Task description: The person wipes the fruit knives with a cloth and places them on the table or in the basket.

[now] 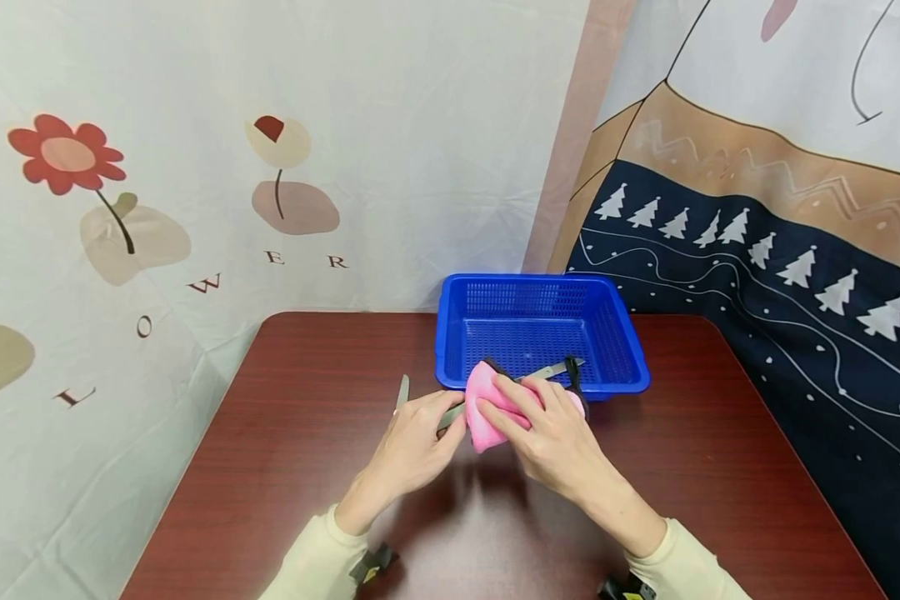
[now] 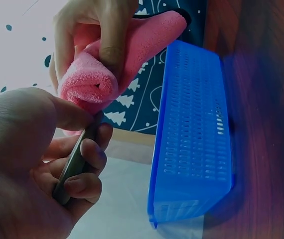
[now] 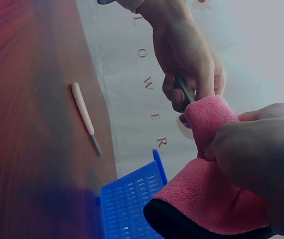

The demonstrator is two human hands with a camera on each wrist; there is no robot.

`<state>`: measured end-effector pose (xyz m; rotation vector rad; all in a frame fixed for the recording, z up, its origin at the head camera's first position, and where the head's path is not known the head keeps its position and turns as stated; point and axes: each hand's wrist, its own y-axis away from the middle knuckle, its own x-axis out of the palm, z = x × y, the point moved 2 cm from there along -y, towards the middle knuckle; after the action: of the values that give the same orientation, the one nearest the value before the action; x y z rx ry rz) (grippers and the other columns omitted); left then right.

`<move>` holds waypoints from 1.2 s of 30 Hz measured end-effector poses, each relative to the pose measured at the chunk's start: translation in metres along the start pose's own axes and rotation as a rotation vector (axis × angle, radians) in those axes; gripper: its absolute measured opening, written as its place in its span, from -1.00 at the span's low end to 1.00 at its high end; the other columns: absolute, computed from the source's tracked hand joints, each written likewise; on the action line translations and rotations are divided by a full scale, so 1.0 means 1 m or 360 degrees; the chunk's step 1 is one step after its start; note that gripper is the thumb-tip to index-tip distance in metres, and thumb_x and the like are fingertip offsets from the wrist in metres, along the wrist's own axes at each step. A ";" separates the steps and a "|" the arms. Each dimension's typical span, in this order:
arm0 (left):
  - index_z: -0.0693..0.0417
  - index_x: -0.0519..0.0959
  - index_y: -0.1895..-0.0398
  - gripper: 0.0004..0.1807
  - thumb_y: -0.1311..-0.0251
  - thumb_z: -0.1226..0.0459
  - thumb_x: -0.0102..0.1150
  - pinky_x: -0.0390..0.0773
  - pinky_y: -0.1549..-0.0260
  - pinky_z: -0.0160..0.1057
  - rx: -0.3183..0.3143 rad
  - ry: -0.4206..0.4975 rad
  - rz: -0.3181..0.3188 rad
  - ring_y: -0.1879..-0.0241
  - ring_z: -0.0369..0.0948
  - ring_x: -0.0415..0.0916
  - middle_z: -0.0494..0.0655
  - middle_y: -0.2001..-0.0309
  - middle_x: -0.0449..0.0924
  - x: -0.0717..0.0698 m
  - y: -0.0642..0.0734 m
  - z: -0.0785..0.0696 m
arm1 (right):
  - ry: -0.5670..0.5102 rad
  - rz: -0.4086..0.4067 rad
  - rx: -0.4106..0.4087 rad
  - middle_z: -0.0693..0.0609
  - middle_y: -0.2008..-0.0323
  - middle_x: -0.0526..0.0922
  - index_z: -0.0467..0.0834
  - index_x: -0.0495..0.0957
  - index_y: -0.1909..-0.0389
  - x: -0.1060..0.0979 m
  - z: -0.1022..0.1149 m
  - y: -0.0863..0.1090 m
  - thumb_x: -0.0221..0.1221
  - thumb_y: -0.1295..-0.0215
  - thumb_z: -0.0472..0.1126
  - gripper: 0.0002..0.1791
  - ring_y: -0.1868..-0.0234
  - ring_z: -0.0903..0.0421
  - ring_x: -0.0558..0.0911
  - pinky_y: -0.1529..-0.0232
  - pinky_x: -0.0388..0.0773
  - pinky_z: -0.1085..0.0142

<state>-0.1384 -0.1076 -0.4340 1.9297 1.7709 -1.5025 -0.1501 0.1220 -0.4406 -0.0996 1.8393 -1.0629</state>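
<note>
Pale sleeves [image 1: 315, 554] come nearest in the head view, reaching over the worktop [image 1: 315, 358]. Above its middle, the left hand [image 1: 416, 437] pinches a slim dark tool [image 1: 451, 416] while the right hand [image 1: 558, 433] grips a pink cloth [image 1: 480, 392] around or against its end. A blue basket [image 1: 632, 356] sits at the far edge, right of centre; a metal blade [image 1: 547, 371] shows inside. Letters on the wall hanging [image 1: 420, 125] spell FLOWER; I can read no brand.

From the left wrist, the left fingers curl round the tool's grey-green length, its far end meeting the rolled cloth; the tip is hidden. Wiping seems the step in hand; another stroke would call for a firm left hold and careful fingers.

From the right wrist, the right hand bunches the dark-edged cloth. Toward the worktop's left edge from the basket lies a pale-handled tool [image 3: 83, 112]. LOWER reads sideways behind.
</note>
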 end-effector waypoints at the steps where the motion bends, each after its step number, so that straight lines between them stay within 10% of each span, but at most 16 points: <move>1: 0.14 0.80 -0.06 -0.79 -0.44 0.35 0.34 0.84 0.03 -0.06 0.0006 -0.0003 -0.0004 0.10 -0.12 0.86 0.00 0.07 0.90 0.000 0.000 0.000 | -0.0002 0.0006 0.0008 -0.15 -0.41 0.73 0.09 0.76 -0.35 0.000 0.000 0.000 -0.06 -0.64 -0.22 -0.48 -0.11 -0.18 0.65 -0.02 0.71 -0.08; 13: 0.11 0.81 -0.04 -0.81 -0.45 0.34 0.35 0.80 0.14 -0.13 0.0038 0.0027 -0.0046 0.22 -0.20 0.78 -0.09 0.14 0.88 0.000 0.002 0.001 | 0.0014 0.0060 0.0099 -0.18 -0.41 0.70 0.07 0.75 -0.36 -0.003 -0.011 0.003 0.27 -0.31 -0.33 -0.41 -0.09 -0.20 0.63 0.05 0.70 -0.09; 36: 0.07 0.81 -0.05 -0.79 -0.43 0.33 0.35 0.70 0.23 -0.20 -0.0025 0.0017 -0.0037 0.32 -0.26 0.62 -0.17 0.23 0.81 -0.004 0.005 0.001 | 0.0006 0.0047 0.0176 -0.22 -0.41 0.70 0.05 0.75 -0.38 -0.007 -0.030 0.009 0.28 -0.43 -0.29 -0.48 -0.09 -0.29 0.65 -0.05 0.70 -0.16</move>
<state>-0.1340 -0.1123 -0.4346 1.9201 1.8104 -1.4838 -0.1662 0.1500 -0.4375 -0.0052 1.7761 -1.1422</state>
